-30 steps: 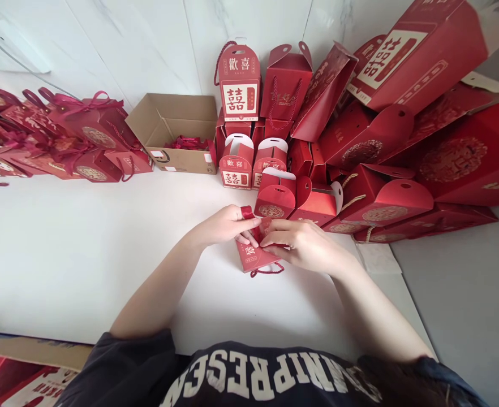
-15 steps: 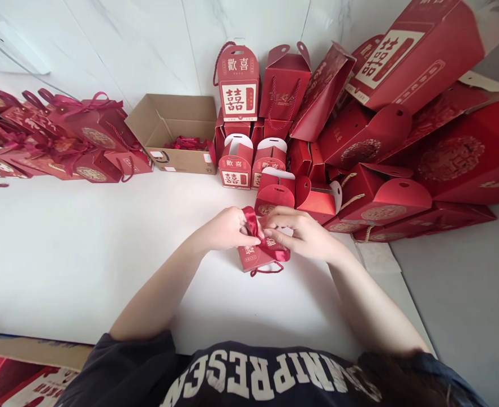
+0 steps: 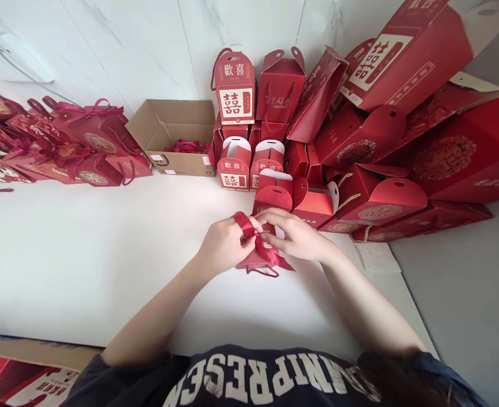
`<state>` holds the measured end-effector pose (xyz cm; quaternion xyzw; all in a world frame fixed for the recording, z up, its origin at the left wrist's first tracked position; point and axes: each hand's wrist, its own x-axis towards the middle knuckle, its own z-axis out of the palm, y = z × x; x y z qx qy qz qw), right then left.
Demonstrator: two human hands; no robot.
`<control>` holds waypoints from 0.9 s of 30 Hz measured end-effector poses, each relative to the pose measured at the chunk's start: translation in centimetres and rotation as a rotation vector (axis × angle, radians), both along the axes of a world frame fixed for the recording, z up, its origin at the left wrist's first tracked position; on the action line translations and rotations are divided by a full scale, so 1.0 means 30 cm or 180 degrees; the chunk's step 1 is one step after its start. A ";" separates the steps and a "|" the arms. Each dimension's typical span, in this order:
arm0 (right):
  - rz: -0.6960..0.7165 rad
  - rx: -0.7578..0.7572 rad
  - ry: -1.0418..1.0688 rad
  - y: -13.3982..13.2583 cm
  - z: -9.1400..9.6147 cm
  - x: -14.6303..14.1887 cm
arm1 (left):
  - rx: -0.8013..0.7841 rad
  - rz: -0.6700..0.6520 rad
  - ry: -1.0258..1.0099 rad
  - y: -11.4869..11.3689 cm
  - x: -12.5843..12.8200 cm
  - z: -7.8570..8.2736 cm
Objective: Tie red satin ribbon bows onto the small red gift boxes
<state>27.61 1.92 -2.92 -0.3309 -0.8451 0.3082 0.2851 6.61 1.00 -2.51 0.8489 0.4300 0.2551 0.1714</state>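
Note:
A small red gift box (image 3: 246,262) with a twisted rope handle (image 3: 263,273) sits on the white table in front of me. Over its top runs a shiny red ribbon (image 3: 270,252), one tail of which hangs past the box's right side. My left hand (image 3: 224,242) pinches the ribbon from the left, and a loop of it stands up over the fingers. From the right, my right hand (image 3: 297,234) has thumb and fingers closed on the ribbon at the box's middle. The fingertips of both hands nearly meet and partly hide the ribbon's crossing.
Behind the hands stands an open cardboard carton (image 3: 185,163) with red ribbons inside. Red gift boxes (image 3: 233,169) crowd the back and right, some stacked. Ribboned boxes (image 3: 100,135) fill the back left. A wall (image 3: 465,282) bounds the right side.
My left hand has shifted slightly left and turned, and the ribbon loop now lies over its fingers. The ribbon's tail on the right has dropped lower and stretches further out.

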 end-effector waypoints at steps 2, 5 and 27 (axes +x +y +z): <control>-0.0054 -0.0006 0.0004 -0.002 -0.004 0.000 | 0.0627 0.0059 0.0044 -0.020 -0.002 -0.039; -0.0135 -0.0055 0.0089 -0.005 -0.009 -0.001 | 0.1196 0.0083 -0.0035 -0.036 -0.007 -0.076; -0.0268 0.0923 -0.0284 -0.016 -0.007 -0.012 | 0.0731 0.0225 -0.0869 -0.039 -0.031 -0.093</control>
